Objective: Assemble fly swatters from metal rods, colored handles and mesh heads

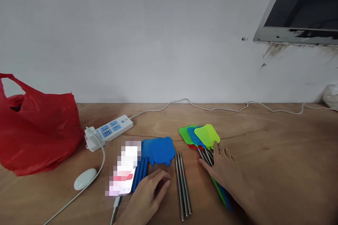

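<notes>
My left hand (150, 191) rests on the wooden table (277, 154) with its fingers loosely curled and nothing in them, just right of the blue handles of the blue fly swatters (161, 150). Bare metal rods (182, 184) lie between my hands. My right hand (224, 168) lies flat with its fingers stretched over the metal rods of a fanned pile of green, blue and yellow-green fly swatters (200, 135). Blue and green handles stick out beneath my right wrist.
A phone (124, 174) on a charging cable lies left of the blue swatters. A white power strip (109, 130) and white cord run along the back. A red plastic bag (37, 126) stands far left. A white oval object (85, 178) lies near it.
</notes>
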The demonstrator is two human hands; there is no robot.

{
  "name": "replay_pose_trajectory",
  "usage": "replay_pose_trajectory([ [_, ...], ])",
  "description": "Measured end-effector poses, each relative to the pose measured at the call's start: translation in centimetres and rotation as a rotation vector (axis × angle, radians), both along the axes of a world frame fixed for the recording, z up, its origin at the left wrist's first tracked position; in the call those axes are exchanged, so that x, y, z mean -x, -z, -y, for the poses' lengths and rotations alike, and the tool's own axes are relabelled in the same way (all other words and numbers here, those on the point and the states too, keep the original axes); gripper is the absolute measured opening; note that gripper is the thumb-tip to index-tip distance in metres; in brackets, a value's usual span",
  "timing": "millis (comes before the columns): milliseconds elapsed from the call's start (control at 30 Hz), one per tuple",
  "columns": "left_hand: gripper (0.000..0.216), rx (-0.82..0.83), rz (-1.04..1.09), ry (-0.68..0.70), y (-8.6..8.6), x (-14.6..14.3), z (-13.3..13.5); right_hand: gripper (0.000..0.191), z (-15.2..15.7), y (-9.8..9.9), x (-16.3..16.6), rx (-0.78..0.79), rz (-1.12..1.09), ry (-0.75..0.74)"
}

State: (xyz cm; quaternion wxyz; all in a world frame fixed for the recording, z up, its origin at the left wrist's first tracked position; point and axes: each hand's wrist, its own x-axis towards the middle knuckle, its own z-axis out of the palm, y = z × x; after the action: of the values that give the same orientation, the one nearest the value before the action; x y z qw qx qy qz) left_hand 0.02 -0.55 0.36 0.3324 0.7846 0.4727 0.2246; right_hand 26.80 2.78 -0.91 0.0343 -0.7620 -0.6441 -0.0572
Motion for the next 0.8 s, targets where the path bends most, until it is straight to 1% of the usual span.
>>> replay_pose_trajectory([
  [67, 0.019, -0.003, -0.01, 0.002, 0.0, 0.0, 0.0, 0.084, -0.4, 0.0, -0.1, -0.012, -0.009, -0.006],
  [200, 0.02, -0.004, -0.026, -0.001, 0.0, 0.0, 0.1, 0.083, -0.8, -0.2, -0.3, -0.008, -0.062, -0.023],
  [367, 0.02, -0.008, -0.029, 0.007, 0.0, -0.2, 0.1, 0.09, 0.1, 0.0, 0.1, 0.021, -0.089, 0.014],
  [433, 0.02, -0.014, -0.039, 0.011, 0.0, -0.3, 0.1, 0.088, 0.5, 0.2, 0.3, 0.031, -0.063, 0.016],
  [500, 0.02, -0.02, -0.043, 0.018, 0.1, -0.4, 0.1, 0.081, 0.6, 0.3, 0.4, 0.027, -0.032, 0.0],
  [633, 0.02, -0.032, -0.049, 0.028, -0.2, -0.5, 0.2, 0.069, 0.2, 0.2, 0.3, 0.019, -0.016, -0.036],
  [733, 0.02, -0.051, -0.047, 0.036, -0.6, -0.7, 0.3, 0.067, -0.1, 0.1, -0.3, -0.005, -0.05, -0.05],
  [800, 0.02, -0.064, -0.047, 0.046, -0.8, -0.8, 0.3, 0.071, -0.1, 0.2, -0.6, -0.029, -0.062, -0.049],
])
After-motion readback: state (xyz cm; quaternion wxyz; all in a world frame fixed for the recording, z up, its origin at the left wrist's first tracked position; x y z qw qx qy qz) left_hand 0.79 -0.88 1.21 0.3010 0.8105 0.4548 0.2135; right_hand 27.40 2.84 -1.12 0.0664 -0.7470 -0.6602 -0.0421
